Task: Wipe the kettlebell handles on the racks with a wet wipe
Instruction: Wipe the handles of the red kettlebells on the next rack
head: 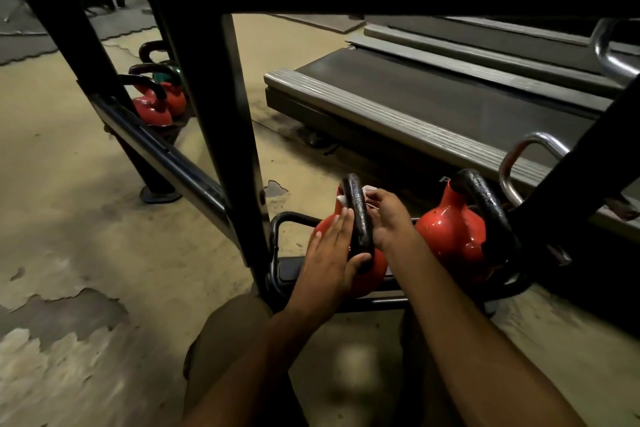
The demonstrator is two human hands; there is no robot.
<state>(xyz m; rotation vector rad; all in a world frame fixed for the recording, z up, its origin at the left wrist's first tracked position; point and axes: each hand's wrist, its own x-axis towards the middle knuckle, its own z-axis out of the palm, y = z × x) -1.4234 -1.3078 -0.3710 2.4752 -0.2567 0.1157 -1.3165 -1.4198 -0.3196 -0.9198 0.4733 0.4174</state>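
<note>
Low on the rack (277,236), one red kettlebell (372,272) is mid-clean: left hand (329,253) steadies it, fingers flat and released, while the right hand (388,218) clenches the wet wipe (369,189) against its handle (356,211). The neighbouring kettlebell (450,236) likely awaits.

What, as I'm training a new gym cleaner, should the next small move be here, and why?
Probably draw the wet wipe down the black handle toward its base. The right hand pinches the wipe at the handle's top, the length below it is bare, and the left hand rests flat on the red kettlebell, steadying it.
</note>
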